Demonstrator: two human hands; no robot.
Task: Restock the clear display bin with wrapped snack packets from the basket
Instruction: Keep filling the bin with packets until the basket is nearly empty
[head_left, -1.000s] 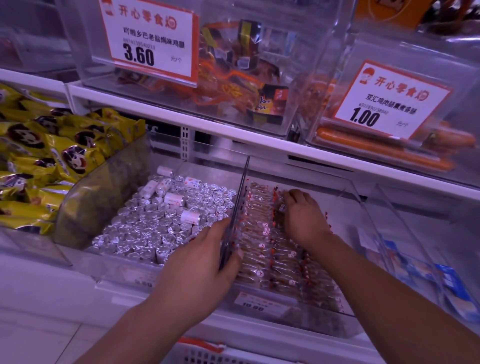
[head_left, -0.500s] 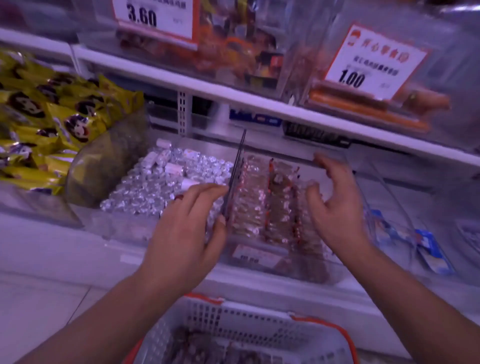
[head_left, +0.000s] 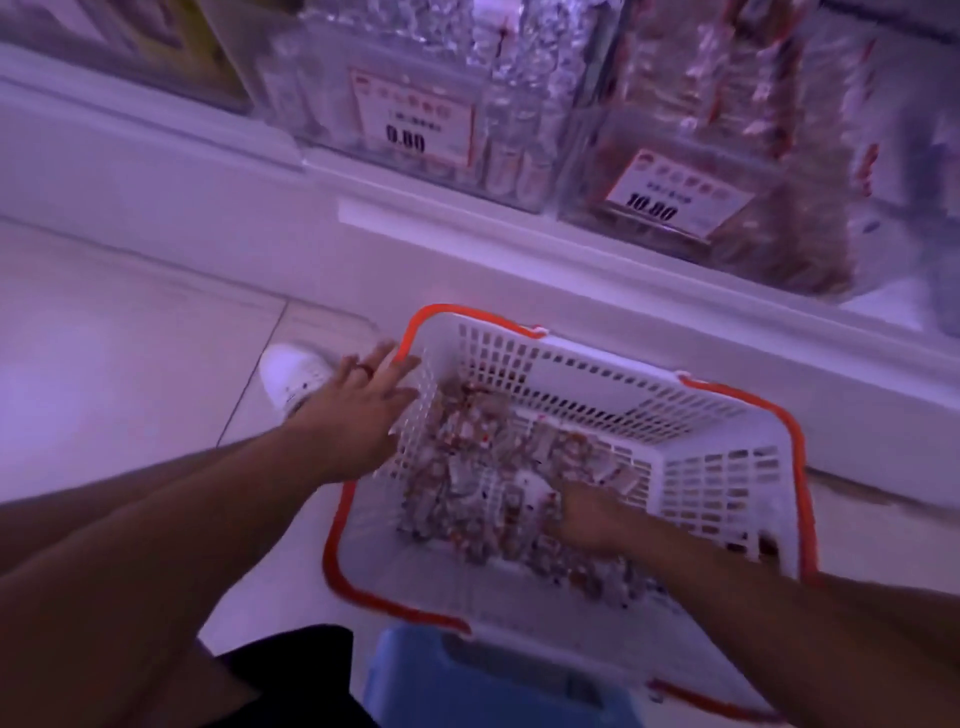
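- Two hands are working at the white basket (head_left: 727, 483) with the orange rim, which is sitting on the floor just below the shelf.
- Your left hand (head_left: 358, 415) is lying flat with its fingers straight and spread against the basket's left wall, a ring showing on one finger; it is holding nothing.
- Your right hand (head_left: 587, 514) is reaching down into the heap of wrapped snack packets (head_left: 467, 483) on the basket floor. The fingertips are sinking among the wrappers, and motion blur is hiding them, so I cannot tell whether they are already pinching any.
- The clear display bin (head_left: 779, 197) is waiting up on the shelf at the upper right, behind the price tag (head_left: 675, 195) reading 10.00, with brownish packets already showing through its front wall. A second bin (head_left: 415, 114) of silver-wrapped sweets is standing just beside it on the left.
- The packets are looking small, light and loose, in thin crinkly film that will probably be slippery; one by one they will be slow going.
- You are likely better off scooping a bunch from underneath with curled fingers, closing gently so nothing gets crushed and strays are not sliding out.
- A blue stool (head_left: 493, 680) and a white shoe (head_left: 296, 374) are sitting near the basket.
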